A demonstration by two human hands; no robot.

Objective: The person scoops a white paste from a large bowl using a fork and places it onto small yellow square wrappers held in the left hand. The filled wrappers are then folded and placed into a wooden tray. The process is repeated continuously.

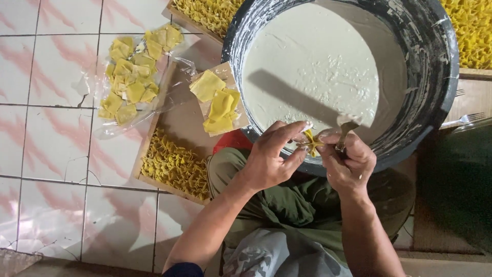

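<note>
Both hands meet just over the near rim of the black basin (435, 77): the left hand (269, 159) pinches a small yellow wrapper (310, 142) between thumb and fingertips, closed on its folded edges, while the right hand (348, 161) presses the same piece from the other side and also grips a thin metal spatula (347, 129) whose blade points toward the paste. The wrapper sits between the two hands, above the lap and touching both. As a judgement, the thin sheet could tear if the pinch is too hard, or slip open if the paste smeared on the fingertips makes the fold slide; the piece could also drop into the basin, since it hangs close to the rim. The pale filling (312, 61) looks thick, smooth and wet, with streaks up the basin wall. Flat square wrappers (218, 100) lie stacked on a scrap of card just left of the basin, soft and matte; more lie in a clear plastic bag (130, 72) on the pink-veined floor tiles (51, 143). Wooden trays (174, 164) hold dense rows of folded, crinkled yellow pieces.
</note>
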